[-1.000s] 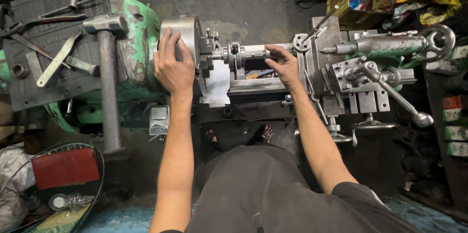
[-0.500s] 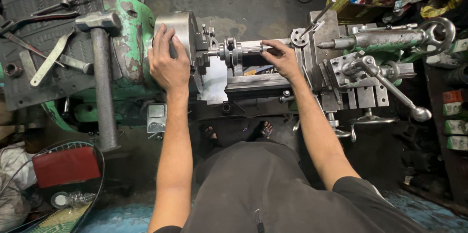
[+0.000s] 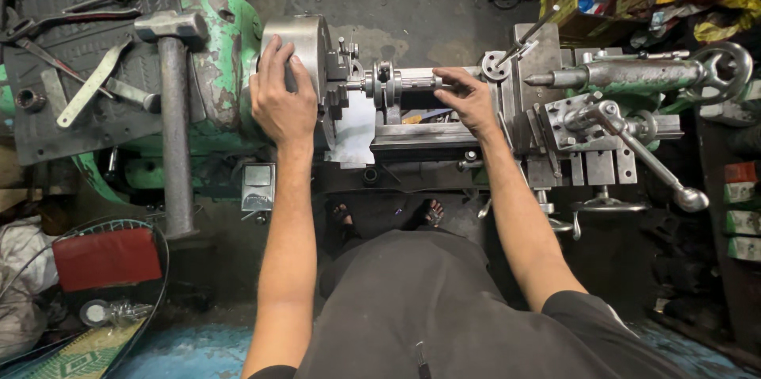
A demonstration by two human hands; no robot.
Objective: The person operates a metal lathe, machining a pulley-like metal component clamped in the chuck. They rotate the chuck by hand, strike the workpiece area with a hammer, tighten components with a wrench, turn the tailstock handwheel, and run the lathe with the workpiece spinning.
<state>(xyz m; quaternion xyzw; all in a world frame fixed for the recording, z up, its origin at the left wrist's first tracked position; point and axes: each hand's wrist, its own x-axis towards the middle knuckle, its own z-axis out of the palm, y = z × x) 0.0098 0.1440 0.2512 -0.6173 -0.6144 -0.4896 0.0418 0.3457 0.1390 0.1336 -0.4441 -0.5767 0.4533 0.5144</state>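
Note:
I stand at a green lathe (image 3: 218, 46). My left hand (image 3: 281, 97) lies over the round steel chuck (image 3: 297, 46), fingers spread across its rim. A short steel shaft with collars (image 3: 400, 82) sticks out of the chuck to the right. My right hand (image 3: 468, 97) reaches to the shaft's free end, fingertips touching it. Just right of that hand sits the tool post and carriage (image 3: 527, 101).
A long-handled hammer (image 3: 174, 101), a wrench and other tools rest on a black mat (image 3: 79, 109) on the headstock. The tailstock with its handwheel (image 3: 721, 70) is at right. A lever handle (image 3: 658, 173) juts toward me. A wire guard and red box (image 3: 103, 256) lie on the floor at left.
My right hand has slid left along the shaft toward its end. The left hand has stayed on the chuck, and my view has shifted slightly.

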